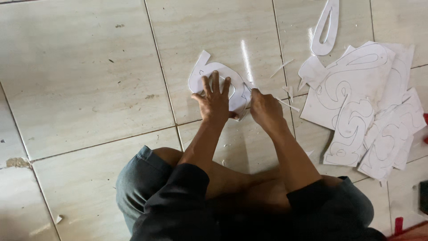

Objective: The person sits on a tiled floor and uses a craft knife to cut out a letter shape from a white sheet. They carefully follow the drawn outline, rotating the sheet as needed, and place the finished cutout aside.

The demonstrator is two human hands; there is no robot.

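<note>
Head view: my left hand [215,100] presses flat, fingers spread, on the white paper cutout [209,73]; my right hand [265,109] is curled tight at its edge.

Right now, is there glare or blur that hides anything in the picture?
Head view: a bright glare streak lies on the floor tile beside the white paper cutout; the right hand looks slightly blurred, so what it grips is unclear; the left hand is sharp.

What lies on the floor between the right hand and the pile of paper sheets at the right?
In the head view, only thin paper slivers lie between the right hand and the pile of paper sheets.
</note>
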